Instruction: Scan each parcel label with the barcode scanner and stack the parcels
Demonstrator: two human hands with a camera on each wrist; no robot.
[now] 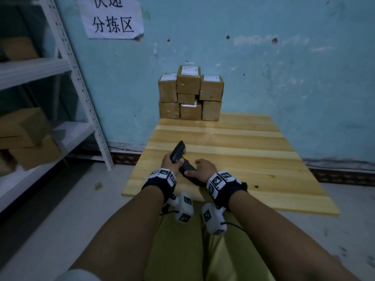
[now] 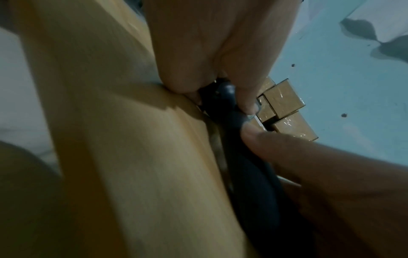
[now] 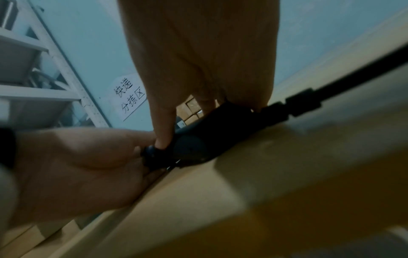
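Note:
A black barcode scanner [image 1: 179,153] with a yellow trigger lies on the wooden table [image 1: 243,142] near its front edge. My left hand [image 1: 169,161] grips the scanner's head end, and my right hand [image 1: 203,167] holds its handle. In the left wrist view my left hand's fingers [image 2: 247,97] curl over the scanner [image 2: 229,120]. In the right wrist view my right hand's fingers [image 3: 163,125] press down on the scanner [image 3: 209,136], with its cable [image 3: 331,90] running off to the right. Several brown parcels [image 1: 190,94] with white labels stand stacked at the table's far edge against the wall.
A white metal shelf rack [image 1: 81,94] holding cardboard boxes [image 1: 26,136] stands on the left. A paper sign [image 1: 113,17] hangs on the blue wall. Bare tabletop lies between the scanner and the parcel stack.

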